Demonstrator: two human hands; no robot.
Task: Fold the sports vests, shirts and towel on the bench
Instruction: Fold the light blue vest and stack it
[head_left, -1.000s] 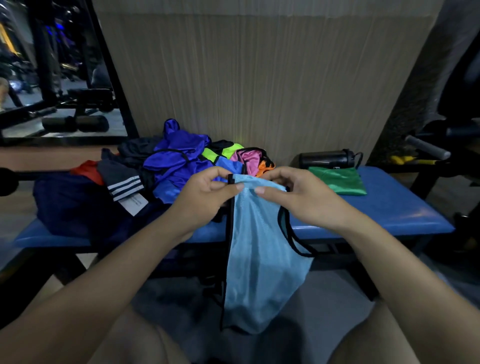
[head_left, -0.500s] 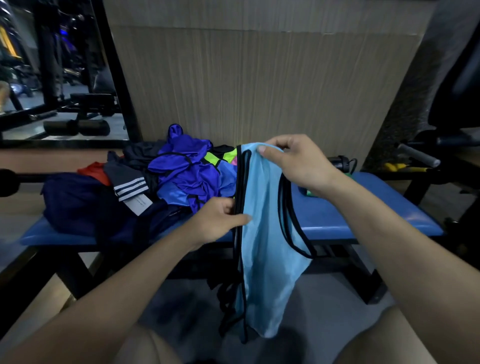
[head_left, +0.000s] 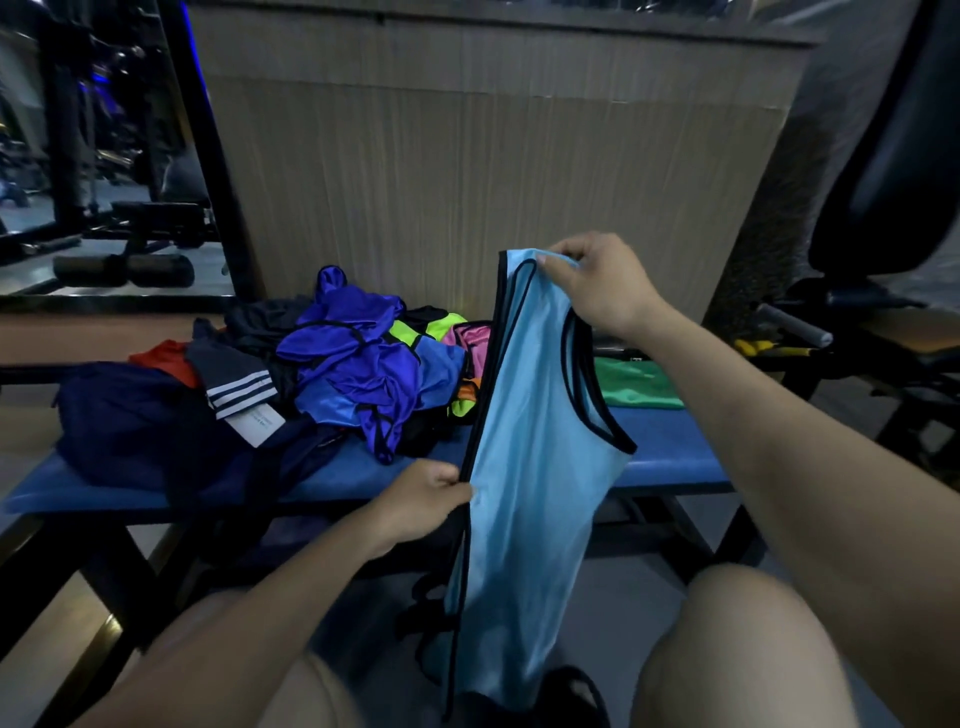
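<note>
Light, limp, slippery light-blue vest (head_left: 524, 441): right hand (head_left: 597, 283) pinching shoulder strap, left hand (head_left: 423, 501) pinching side hem; best held by bound edges.

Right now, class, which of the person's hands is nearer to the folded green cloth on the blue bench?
Right. The right hand is above the folded green cloth; the left hand is lower, across the light blue vest.

A vest (head_left: 524, 467) hangs in front of the bench (head_left: 670, 462), the right hand (head_left: 597, 283) pinching its top and the left hand (head_left: 421, 499) pinching its left edge lower down. On the bench's left half lies a heap of garments (head_left: 343, 374) — a bag (head_left: 130, 421) at the far left. A folded cloth (head_left: 636, 384) lies on the bench right of the vest, a wall panel (head_left: 467, 197) behind.
</note>
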